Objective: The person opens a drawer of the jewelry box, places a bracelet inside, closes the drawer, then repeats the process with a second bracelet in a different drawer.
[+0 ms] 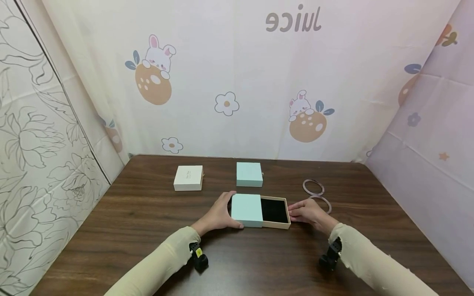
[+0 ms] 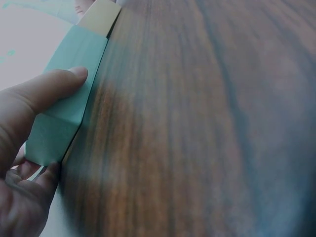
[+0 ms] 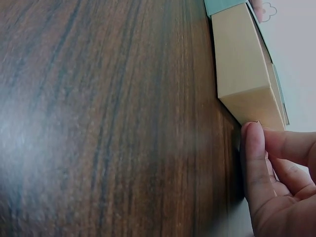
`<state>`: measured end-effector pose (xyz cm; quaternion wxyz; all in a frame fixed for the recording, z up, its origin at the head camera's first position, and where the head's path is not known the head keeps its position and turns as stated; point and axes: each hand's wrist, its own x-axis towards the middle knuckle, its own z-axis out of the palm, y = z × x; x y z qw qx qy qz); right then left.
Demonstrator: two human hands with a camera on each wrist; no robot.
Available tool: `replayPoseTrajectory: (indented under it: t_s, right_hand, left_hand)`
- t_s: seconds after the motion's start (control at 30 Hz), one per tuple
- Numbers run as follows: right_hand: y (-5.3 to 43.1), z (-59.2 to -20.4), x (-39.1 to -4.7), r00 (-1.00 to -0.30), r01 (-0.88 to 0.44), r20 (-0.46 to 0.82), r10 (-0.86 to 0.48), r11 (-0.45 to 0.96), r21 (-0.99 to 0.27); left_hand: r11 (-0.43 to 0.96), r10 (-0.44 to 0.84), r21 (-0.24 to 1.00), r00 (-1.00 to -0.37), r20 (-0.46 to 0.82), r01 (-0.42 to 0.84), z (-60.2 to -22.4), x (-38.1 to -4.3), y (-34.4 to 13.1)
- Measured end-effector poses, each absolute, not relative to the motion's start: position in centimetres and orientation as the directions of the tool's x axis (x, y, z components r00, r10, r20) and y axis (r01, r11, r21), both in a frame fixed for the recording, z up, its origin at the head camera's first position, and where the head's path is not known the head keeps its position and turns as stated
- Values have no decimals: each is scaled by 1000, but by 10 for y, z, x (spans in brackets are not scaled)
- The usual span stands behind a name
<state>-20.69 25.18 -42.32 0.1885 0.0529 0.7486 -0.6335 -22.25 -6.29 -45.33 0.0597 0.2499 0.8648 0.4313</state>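
Left hand (image 1: pixel 221 211) grips the mint sleeve (image 1: pixel 246 209); right hand (image 1: pixel 309 211) pinches the outer end of its partly extended drawer (image 1: pixel 275 225), between both hands. Caution: an angled or excessive pull could jam or detach the drawer. Two rings (image 1: pixel 323 189) lie beyond.

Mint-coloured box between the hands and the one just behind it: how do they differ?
The front box has its cream tray partly out; the rear box looks shut. The left hand grips the front box, while no hand touches the rear box. Both are mint-coloured outside and lie flat on the table.
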Motion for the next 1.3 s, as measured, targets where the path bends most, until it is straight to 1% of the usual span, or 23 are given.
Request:
replayPoseTrajectory:
  t_s: [0.7,0.87,1.03,1.2,1.3]
  right_hand:
    - [256,-421,-205,-929,289,-323,-179,190,-938]
    - [258,-413,-206,-948,246,-295,-118,313,-917]
    - [267,-402,-208,-973,158,-215,-81,439,-884]
    - [280,-394,-213,-983,132,-181,-27,580,-804]
    - [288,-390,-215,-989,109,-150,-10,639,-762]
  left_hand:
    - [506,476,776,-872,113,377,-452,-220,-63]
    - [501,477,776,-870,121,383,-454,-221,-63]
    - [504,478,773,-870,122,385,-455,-221,-63]
    - [506,477,773,-871,120,383,-455,-222,-63]
    - [505,476,774,-871,120,382,-455,-221,-63]
